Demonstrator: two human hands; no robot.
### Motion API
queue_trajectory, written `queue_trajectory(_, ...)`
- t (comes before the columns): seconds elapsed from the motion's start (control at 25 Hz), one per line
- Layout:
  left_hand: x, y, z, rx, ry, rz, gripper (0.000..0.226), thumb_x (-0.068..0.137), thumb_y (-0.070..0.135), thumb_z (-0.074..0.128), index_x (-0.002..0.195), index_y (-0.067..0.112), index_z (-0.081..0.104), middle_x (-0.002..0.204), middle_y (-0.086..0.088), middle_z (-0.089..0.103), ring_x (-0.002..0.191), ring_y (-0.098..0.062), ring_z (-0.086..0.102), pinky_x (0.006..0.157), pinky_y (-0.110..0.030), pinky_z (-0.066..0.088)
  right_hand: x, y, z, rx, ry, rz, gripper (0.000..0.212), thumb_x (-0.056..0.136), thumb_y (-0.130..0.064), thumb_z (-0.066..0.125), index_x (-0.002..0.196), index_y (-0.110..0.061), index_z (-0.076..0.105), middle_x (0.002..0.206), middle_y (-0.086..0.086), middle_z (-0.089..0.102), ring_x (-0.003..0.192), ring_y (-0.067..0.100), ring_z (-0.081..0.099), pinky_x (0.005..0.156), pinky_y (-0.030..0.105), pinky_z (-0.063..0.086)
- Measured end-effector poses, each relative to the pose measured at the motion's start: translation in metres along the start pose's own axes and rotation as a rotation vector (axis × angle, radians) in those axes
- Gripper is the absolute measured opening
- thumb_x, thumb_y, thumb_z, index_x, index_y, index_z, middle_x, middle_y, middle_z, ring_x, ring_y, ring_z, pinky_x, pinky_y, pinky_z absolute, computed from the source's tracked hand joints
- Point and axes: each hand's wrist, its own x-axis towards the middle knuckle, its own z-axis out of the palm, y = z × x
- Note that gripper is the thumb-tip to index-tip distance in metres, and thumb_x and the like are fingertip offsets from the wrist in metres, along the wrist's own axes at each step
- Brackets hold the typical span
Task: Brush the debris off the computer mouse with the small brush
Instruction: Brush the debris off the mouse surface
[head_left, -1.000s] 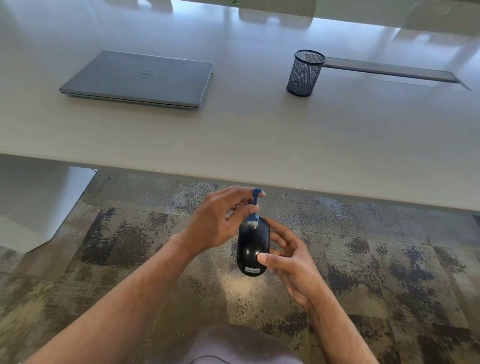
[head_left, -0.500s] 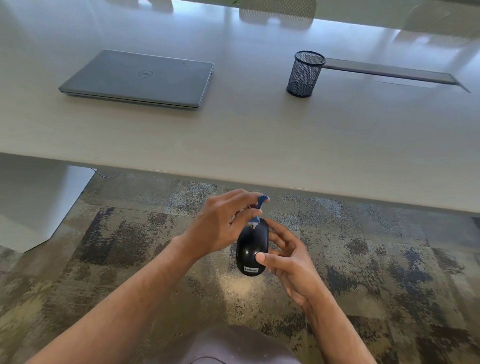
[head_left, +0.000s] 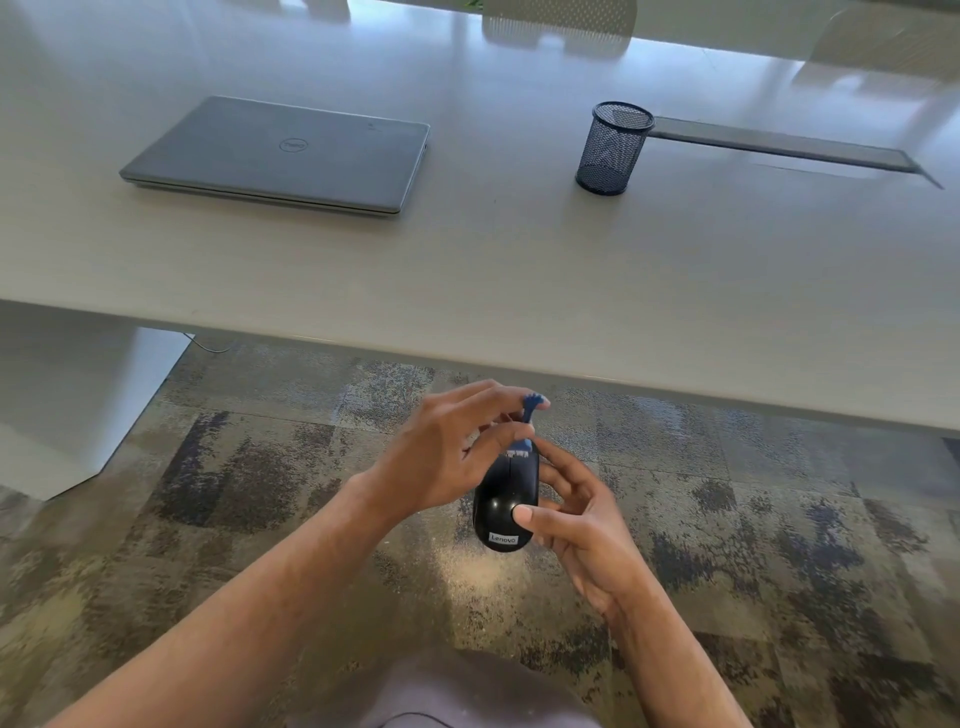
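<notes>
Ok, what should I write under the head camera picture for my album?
Left hand holds a small blue brush at the front of a black mouse gripped in the right hand.

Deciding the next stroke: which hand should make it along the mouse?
Left. The left hand already pinches the small brush at the mouse's far end; the right hand is occupied holding the mouse.
</notes>
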Motion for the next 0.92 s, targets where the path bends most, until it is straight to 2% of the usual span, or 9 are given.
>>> queue_trajectory(0.16,0.0,-0.006,-0.001,0.047,-0.014,-0.056,0.027,0.095,0.013,0.066,0.122,0.009,0.066,0.1,-0.004,0.072,0.086,-0.015,0.071,0.074,-0.034,0.06,-0.001,0.0,0.0,-0.019,0.008,-0.006,0.082,0.066,0.007,0.085,0.139,-0.014,0.057,0.131,0.013,0.068,0.088,0.027,0.077,0.064,0.029,0.059)
queue_trajectory(0.36,0.002,-0.01,-0.007,0.055,0.015,-0.09,0.028,0.094,0.008,0.066,0.122,0.007,0.065,0.102,-0.004,0.071,0.088,-0.008,0.07,0.079,-0.015,0.056,-0.001,0.0,-0.002,-0.027,0.023,-0.014,0.081,0.062,0.004,0.087,0.135,-0.017,0.06,0.13,0.013,0.069,0.102,0.036,0.074,0.075,0.038,0.061)
queue_trajectory(0.44,0.004,-0.006,-0.005,0.02,0.05,-0.089,0.029,0.094,0.01,0.068,0.123,0.01,0.065,0.103,0.001,0.071,0.089,-0.007,0.07,0.081,-0.013,0.054,-0.001,0.0,-0.002,-0.033,0.029,-0.008,0.08,0.063,0.006,0.085,0.136,-0.017,0.06,0.131,0.013,0.069,0.101,0.035,0.074,0.074,0.036,0.061)
queue_trajectory(0.56,0.005,0.001,0.0,0.009,0.033,-0.061,0.029,0.095,0.019,0.064,0.124,0.016,0.062,0.1,0.0,0.072,0.086,-0.011,0.071,0.078,-0.024,0.059,-0.001,0.0,-0.001,-0.03,0.024,-0.001,0.084,0.063,0.005,0.086,0.138,-0.017,0.058,0.132,0.012,0.068,0.093,0.032,0.076,0.071,0.033,0.06)
queue_trajectory(0.64,0.004,0.003,0.003,0.005,0.014,-0.072,0.028,0.096,0.023,0.062,0.123,0.017,0.062,0.098,-0.003,0.073,0.086,-0.015,0.072,0.075,-0.034,0.06,-0.001,-0.001,-0.001,-0.025,0.016,-0.003,0.085,0.061,0.002,0.088,0.138,-0.017,0.057,0.132,0.011,0.069,0.094,0.033,0.076,0.072,0.036,0.061)
queue_trajectory(0.72,0.004,0.001,0.002,0.011,0.003,-0.086,0.028,0.096,0.024,0.061,0.123,0.015,0.063,0.098,-0.004,0.072,0.086,-0.016,0.071,0.075,-0.036,0.06,-0.002,-0.001,-0.002,-0.022,0.012,-0.003,0.085,0.06,0.002,0.088,0.137,-0.017,0.058,0.132,0.012,0.068,0.093,0.032,0.076,0.069,0.035,0.061)
queue_trajectory(0.8,0.004,-0.002,-0.001,0.023,-0.005,-0.086,0.029,0.096,0.021,0.064,0.123,0.011,0.065,0.099,-0.006,0.073,0.087,-0.014,0.071,0.077,-0.03,0.06,-0.002,0.0,-0.004,-0.027,0.011,-0.002,0.085,0.06,0.002,0.089,0.137,-0.017,0.059,0.133,0.013,0.067,0.092,0.03,0.076,0.065,0.03,0.059)
queue_trajectory(0.92,0.002,-0.005,-0.005,0.036,-0.011,-0.099,0.029,0.094,0.013,0.066,0.121,0.004,0.066,0.1,-0.006,0.073,0.088,-0.01,0.071,0.08,-0.018,0.057,-0.002,0.002,-0.006,-0.024,0.003,-0.012,0.081,0.062,0.004,0.088,0.135,-0.02,0.061,0.134,0.012,0.067,0.097,0.035,0.075,0.073,0.036,0.061)
